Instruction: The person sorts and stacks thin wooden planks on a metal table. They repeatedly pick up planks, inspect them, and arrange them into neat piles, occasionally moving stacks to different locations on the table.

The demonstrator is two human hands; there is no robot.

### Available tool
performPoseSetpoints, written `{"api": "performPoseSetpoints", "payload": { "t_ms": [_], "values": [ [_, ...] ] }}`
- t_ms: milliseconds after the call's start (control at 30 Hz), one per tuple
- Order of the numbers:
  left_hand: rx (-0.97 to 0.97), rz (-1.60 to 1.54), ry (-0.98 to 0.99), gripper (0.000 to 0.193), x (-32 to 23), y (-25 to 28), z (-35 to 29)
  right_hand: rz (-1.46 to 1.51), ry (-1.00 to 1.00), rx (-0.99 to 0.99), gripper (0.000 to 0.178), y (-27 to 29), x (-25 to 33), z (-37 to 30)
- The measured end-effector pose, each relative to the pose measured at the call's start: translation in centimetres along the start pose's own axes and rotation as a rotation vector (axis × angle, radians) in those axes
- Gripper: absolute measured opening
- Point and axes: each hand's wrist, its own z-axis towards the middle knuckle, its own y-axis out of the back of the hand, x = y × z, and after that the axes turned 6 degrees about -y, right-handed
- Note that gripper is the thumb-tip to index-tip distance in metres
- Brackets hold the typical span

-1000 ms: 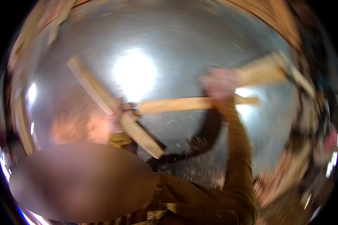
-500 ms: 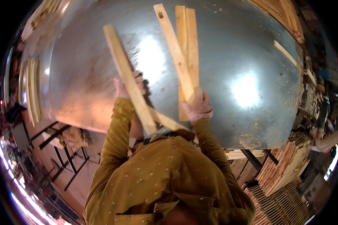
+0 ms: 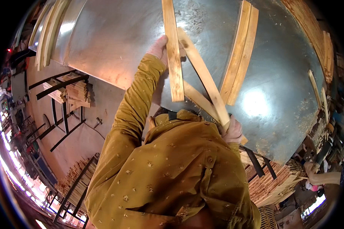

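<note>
My left hand [image 3: 159,49] is closed around a narrow wooden strip [image 3: 173,65], its thumb along the left edge and some fingertips showing on the right. The strip points away from me above the metal tabletop [image 3: 114,45]. Close to my body, my right hand [image 3: 233,132] grips the near end of a second wooden strip [image 3: 204,72], which slants away to the left. Its far end comes up beside my left fingers; whether they touch it, I cannot tell. Beneath it a third strip [image 3: 200,100] crosses at an angle near the table's front edge.
Two strips [image 3: 239,53] lie side by side on the table, right of the held ones. Thin offcuts [image 3: 314,87] rest along the right edge. Long strips [image 3: 49,34] sit at the far left. Stacked wood [image 3: 275,183] and black metal stands [image 3: 65,103] are below.
My left hand has carried its strip away from me and to the right. My right hand has drawn its strip back and off the pair, which now lies uncovered. The view has shifted.
</note>
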Motion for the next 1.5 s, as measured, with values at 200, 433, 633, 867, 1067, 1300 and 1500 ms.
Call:
{"api": "performPoseSetpoints", "payload": {
  "t_ms": [200, 433, 633, 867, 1067, 1300, 1500],
  "values": [
    [0.416, -0.325, 0.061, 0.065, 0.2, 6.3, -3.8, 0.408, 0.080, 0.334, 0.081, 5.2, -0.1, 2.6],
    [0.340, 0.304, -0.233, 0.059, 4.0, 2.7, -5.4, 1.698, -0.279, 0.741, 0.044, 7.6, 11.9, 18.0],
    [0.150, 0.984, -0.319, 0.091, 5.3, -1.1, 0.0, 1.428, -0.365, 0.572, 0.046, 4.3, 20.7, 24.2],
    [0.376, 0.068, 0.230, 0.051, 2.4, 1.0, 0.9, 1.228, -0.266, 0.572, 0.058, 2.4, 18.8, 16.9],
    [0.116, 0.426, 0.069, 0.043, 2.5, -1.8, -1.3, 0.043, -0.030, -0.122, 0.104, 5.8, 16.6, 14.4],
    [0.315, 0.589, -0.004, 0.040, -0.4, 5.1, 2.8, 0.076, -0.423, 0.123, 0.115, 4.9, 11.4, 16.8],
    [0.545, 0.065, 0.172, 0.058, 0.8, 1.6, -1.4, 2.040, 0.054, 0.830, 0.094, 5.1, 11.2, 17.9]
  ]
}}
